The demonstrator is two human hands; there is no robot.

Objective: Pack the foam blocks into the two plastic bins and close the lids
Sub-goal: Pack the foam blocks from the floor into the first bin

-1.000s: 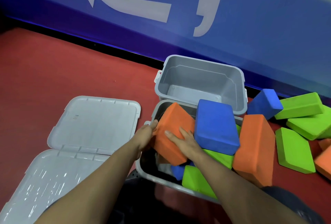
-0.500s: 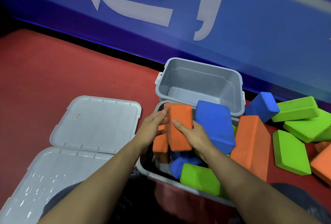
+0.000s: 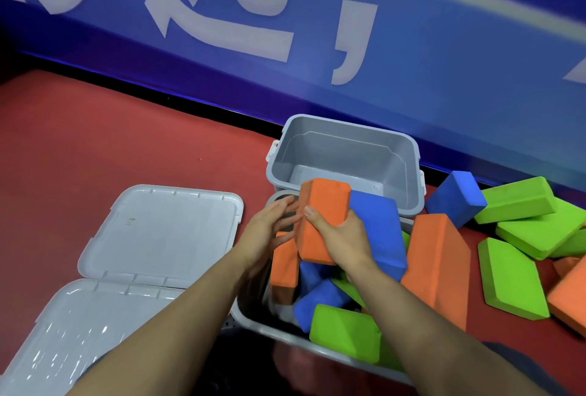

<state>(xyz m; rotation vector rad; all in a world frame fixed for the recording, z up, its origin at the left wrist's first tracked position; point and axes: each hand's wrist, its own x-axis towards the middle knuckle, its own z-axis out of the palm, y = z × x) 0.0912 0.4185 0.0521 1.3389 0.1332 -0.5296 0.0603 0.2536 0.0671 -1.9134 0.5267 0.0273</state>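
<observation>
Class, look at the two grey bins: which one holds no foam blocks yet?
The far bin, by the blue wall, shows only its bare grey floor. The near bin below the hands already holds orange, blue and green blocks.
</observation>
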